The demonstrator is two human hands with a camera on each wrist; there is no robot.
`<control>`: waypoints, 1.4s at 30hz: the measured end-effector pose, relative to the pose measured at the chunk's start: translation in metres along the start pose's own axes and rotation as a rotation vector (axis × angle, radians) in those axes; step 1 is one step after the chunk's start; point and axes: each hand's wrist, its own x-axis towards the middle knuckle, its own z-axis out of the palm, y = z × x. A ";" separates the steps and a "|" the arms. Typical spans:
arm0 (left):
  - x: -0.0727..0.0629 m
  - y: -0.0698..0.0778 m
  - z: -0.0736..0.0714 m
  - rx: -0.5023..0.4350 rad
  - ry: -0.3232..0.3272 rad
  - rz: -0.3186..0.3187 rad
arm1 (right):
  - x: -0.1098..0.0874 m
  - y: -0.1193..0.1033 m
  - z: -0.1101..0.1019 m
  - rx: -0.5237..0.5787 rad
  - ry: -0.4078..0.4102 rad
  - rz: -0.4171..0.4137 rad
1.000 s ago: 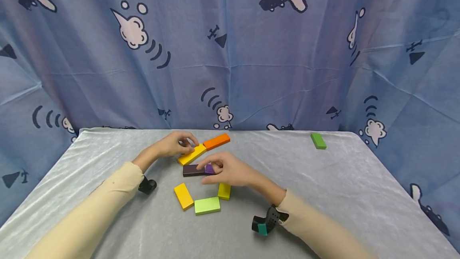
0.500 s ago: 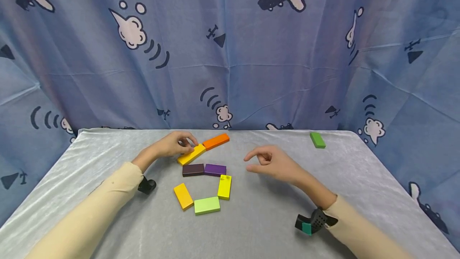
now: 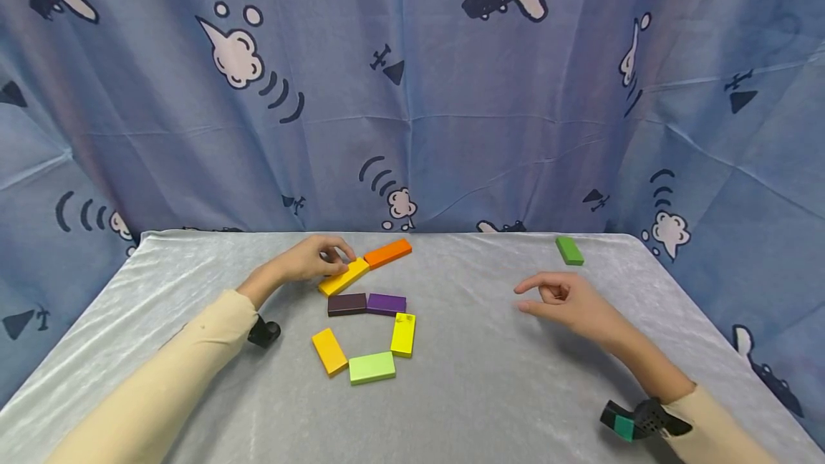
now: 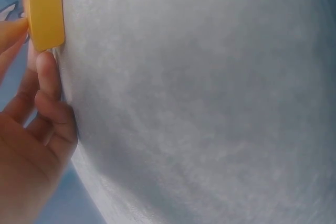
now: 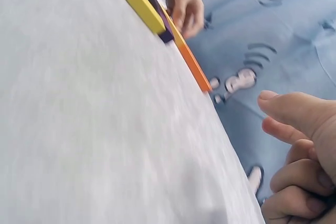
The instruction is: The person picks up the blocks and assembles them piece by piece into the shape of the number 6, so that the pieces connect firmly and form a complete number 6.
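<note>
My left hand [image 3: 312, 260] is at the far left group of blocks, its thumb and fingers pinching a golden-yellow block [image 3: 344, 278] that lies on the cloth. In the left wrist view the thumb touches one side of this golden-yellow block [image 4: 47, 17]. An orange block [image 3: 388, 253] continues from its far end. My right hand [image 3: 570, 303] hovers over the cloth at the right, holding nothing, thumb and forefinger apart. Below the left hand lie a dark brown block [image 3: 346, 304], a purple block [image 3: 387, 304], a bright yellow block [image 3: 403, 335], a light green block [image 3: 372, 368] and an amber block [image 3: 329, 351].
A green block [image 3: 570, 250] lies alone near the back right edge of the table. Pale grey cloth [image 3: 464, 392] covers the table. Behind it hangs a blue curtain [image 3: 451, 156] printed with aeroplanes.
My right hand has left the purple block and moved well to the right, uncovering the purple and bright yellow blocks. My left hand stays at the golden-yellow block.
</note>
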 end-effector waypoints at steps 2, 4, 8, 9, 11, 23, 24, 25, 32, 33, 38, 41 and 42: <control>0.000 0.000 0.000 0.001 0.000 -0.005 | -0.007 0.005 -0.008 -0.020 0.025 0.025; 0.000 0.000 0.000 -0.002 -0.001 -0.004 | -0.013 0.010 -0.015 -0.040 0.053 0.044; 0.000 0.000 0.000 -0.005 -0.002 -0.001 | -0.026 0.019 -0.030 -0.075 0.102 0.084; 0.000 0.001 0.000 -0.006 -0.002 0.001 | -0.029 0.021 -0.034 -0.080 0.116 0.097; -0.001 0.001 0.000 -0.004 0.000 0.002 | -0.034 0.027 -0.043 -0.102 0.136 0.117; -0.001 0.003 0.001 -0.004 0.003 0.004 | -0.044 0.068 -0.091 -0.237 0.204 0.169; -0.001 0.003 0.001 -0.007 0.001 0.009 | -0.043 0.070 -0.093 -0.244 0.205 0.161; -0.001 0.003 0.000 -0.011 -0.002 0.015 | -0.041 0.072 -0.096 -0.246 0.207 0.153; 0.000 0.002 0.001 -0.016 -0.005 0.018 | -0.025 0.084 -0.107 -0.269 0.190 0.144; 0.000 0.003 0.001 -0.016 -0.003 0.012 | -0.022 0.085 -0.109 -0.269 0.184 0.147; 0.000 0.003 0.001 -0.011 0.000 0.005 | -0.005 0.092 -0.118 -0.278 0.145 0.171; -0.001 0.003 0.001 -0.008 -0.001 0.011 | 0.005 0.095 -0.121 -0.272 0.115 0.189; -0.001 0.003 0.000 -0.007 0.000 0.012 | 0.008 0.097 -0.122 -0.266 0.103 0.192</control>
